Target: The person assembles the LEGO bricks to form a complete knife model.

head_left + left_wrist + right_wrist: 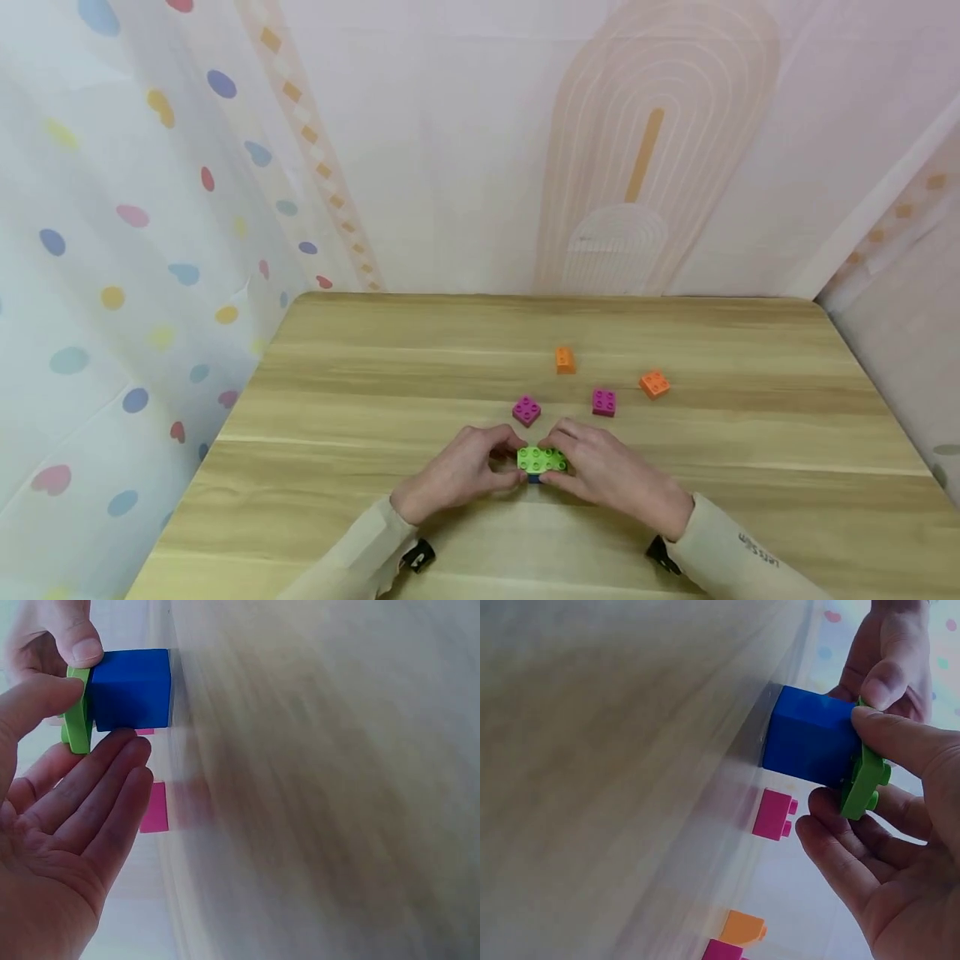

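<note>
Two bare hands meet over a lime-green toy brick (536,459), which we see atop a blue block (133,690) on a wood-grain table (337,367), toward 5 o'clock in the head view. The left hand (468,471), at the brick's 9 o'clock, and the right hand (611,467), at its 3, each pinch it narrowly between thumb and fingers; whether it is fully seated, we cannot tell. We judge the pair light, stiff plastic, smooth enough to slip yet hardly fragile, best held by the green long sides near each end, fingertips off the seam. A diamond-turned magenta brick (527,411) sits near at 11 o'clock, a second magenta brick (603,402) at 2, a sloped orange brick (565,361) just past 12 and a square orange brick (655,384) farther out at 2, an arc we would avoid. The far edge meets a patterned curtain (465,167) at 12; we find room toward 9 and 3, both side edges well apart from the hands.
</note>
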The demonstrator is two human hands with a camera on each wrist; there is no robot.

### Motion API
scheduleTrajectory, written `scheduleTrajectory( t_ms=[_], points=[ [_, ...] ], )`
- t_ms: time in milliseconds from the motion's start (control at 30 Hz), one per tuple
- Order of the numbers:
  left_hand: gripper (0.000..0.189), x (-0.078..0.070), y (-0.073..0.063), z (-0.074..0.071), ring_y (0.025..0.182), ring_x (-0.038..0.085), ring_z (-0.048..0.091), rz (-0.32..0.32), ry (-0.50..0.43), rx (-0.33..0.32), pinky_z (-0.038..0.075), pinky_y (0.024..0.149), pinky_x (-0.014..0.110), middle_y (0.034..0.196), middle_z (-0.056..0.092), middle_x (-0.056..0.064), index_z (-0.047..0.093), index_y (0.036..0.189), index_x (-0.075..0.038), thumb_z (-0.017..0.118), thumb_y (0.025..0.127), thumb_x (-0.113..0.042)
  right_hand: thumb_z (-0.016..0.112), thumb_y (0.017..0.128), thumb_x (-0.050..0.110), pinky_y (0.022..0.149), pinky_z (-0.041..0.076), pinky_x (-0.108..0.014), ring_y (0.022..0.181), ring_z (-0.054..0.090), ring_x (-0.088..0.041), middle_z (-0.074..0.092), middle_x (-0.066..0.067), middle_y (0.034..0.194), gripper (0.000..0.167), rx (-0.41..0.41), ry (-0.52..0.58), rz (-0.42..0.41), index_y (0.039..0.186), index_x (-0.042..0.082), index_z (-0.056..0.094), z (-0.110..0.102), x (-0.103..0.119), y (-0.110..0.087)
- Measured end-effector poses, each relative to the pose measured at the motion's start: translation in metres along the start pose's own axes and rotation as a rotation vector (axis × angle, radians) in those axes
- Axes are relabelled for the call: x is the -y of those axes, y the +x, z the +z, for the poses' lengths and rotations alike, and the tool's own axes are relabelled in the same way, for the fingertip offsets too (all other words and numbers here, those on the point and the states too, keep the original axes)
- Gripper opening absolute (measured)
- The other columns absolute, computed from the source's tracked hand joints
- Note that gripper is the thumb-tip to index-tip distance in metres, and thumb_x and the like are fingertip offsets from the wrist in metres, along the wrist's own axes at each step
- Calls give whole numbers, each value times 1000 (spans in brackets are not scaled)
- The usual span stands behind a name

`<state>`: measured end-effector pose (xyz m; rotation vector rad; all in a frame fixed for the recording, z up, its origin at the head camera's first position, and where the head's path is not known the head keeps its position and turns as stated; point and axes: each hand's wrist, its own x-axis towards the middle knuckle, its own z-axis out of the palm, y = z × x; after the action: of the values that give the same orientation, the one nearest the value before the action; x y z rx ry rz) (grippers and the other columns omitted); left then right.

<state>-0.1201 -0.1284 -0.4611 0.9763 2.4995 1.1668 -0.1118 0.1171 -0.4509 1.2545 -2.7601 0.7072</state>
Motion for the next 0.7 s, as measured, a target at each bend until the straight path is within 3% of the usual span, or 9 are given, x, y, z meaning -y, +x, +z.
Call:
scheduleTrajectory(
  t_ms=[367,700],
  points=[
    [25,2,-2,4,92,12,72,-5,7,2,58,84,20,102,76,6,69,109,-4,81,87,-5,81,91,29,74,55,-20,84,57,-4,63,2,101,29,12,-19,14,106,6,72,3,3,0],
    [25,-2,-1,0,94,13,72,-7,43,11,58,85,21,104,76,6,69,110,-5,80,89,-8,83,89,29,79,57,-23,90,61,-6,66,1,109,36,30,75,100,115,6,73,3,3,0]
  ],
)
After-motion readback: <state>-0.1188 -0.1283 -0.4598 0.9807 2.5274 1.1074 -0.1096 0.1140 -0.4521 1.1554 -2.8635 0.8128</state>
